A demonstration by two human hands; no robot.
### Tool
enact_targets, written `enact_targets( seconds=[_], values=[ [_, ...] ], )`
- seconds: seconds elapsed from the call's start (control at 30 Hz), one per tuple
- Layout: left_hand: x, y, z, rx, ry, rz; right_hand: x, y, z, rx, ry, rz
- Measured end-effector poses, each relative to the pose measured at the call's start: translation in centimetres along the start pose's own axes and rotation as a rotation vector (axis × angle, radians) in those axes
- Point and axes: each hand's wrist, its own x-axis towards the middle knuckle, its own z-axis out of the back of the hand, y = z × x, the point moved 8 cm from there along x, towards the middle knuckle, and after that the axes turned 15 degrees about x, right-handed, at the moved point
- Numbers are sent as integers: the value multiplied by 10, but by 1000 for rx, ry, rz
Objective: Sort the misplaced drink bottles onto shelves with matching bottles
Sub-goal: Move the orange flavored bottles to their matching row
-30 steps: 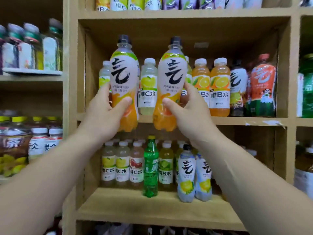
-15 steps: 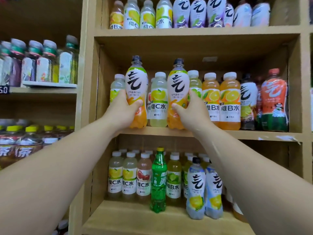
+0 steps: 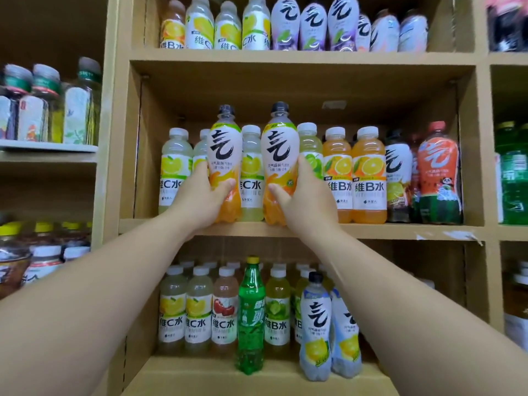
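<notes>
Left hand (image 3: 197,200) fingers wrapped round lower half of left orange bottle (image 3: 225,164), thumb (image 3: 225,186) across front under the label print, other fingers hidden behind. Clamped firm. Right hand (image 3: 307,200) same on right orange bottle (image 3: 278,164): thumb (image 3: 276,192) on front, fingers curled round right side, clamped. Both bottles upright, black caps, white labels with large black brush character, orange liquid at bottom. Bases at front edge of middle shelf (image 3: 371,231), touching or just above it, cannot tell which. Bottles stand apart, one pale yellow white-capped bottle (image 3: 251,172) between and behind them. Palms below and outside each bottle, wrists over shelf edge, bare forearms running down to bottom corners.

Around: more yellow-label white-capped bottles (image 3: 175,170) left of left hand, a lime-label bottle (image 3: 310,150) just behind right hand, two orange-label bottles (image 3: 354,172) further right, then a dark bottle (image 3: 398,172) with same brush character and a red watermelon-print bottle (image 3: 438,172) at far right.

Lower shelf: row of white-capped bottles, green bottle (image 3: 251,315) with yellow cap in front, two pale blue brush-character bottles (image 3: 315,327) with lemon print beside it. Upper shelf: yellow-label bottles left, purple-label brush-character bottles (image 3: 311,24) right.
</notes>
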Motion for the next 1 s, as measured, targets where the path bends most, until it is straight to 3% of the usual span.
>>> enact_targets(
  seconds=[0.23, 0.5, 0.87, 1.0],
  values=[
    [6, -5, 1, 114, 16, 27, 9, -5, 1, 48, 5, -40],
    [18, 10, 2, 175, 30, 64, 22, -5, -16, -135, -29, -50],
    [15, 24, -8, 175, -92, 88, 15, -9, -14, -148, -73, -21],
    [1, 17, 1, 284, -188, 127, 9, -11, -1, -122, -67, 39]
  ],
)
